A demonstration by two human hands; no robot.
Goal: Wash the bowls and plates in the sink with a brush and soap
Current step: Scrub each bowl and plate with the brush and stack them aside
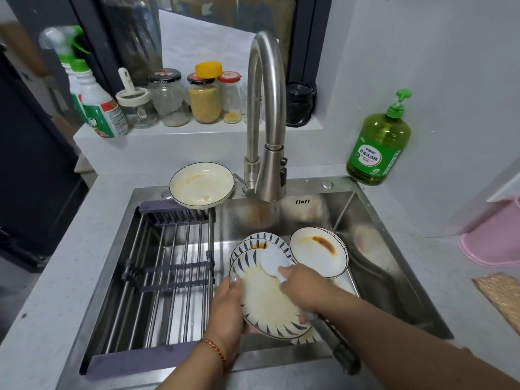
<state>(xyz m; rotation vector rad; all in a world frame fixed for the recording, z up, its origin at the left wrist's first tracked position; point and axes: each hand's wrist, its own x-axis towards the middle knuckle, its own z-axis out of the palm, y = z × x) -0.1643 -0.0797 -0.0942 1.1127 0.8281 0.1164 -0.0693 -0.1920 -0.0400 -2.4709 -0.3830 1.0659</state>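
1. The left hand (228, 308) grips the left rim of a blue-patterned plate (270, 302), held tilted over the sink (374, 237)
2. The right hand (302, 287) is closed around the handle of a white brush (272, 261), whose head presses on the upper part of this plate
3. More patterned plates (257, 243) lie behind it, and a stained white plate (318, 256) is just beside them
4. Another dirty plate (201, 184) stands on the sink edge near the faucet (267, 114)
5. The green soap bottle (378, 144) stands on the table at the right
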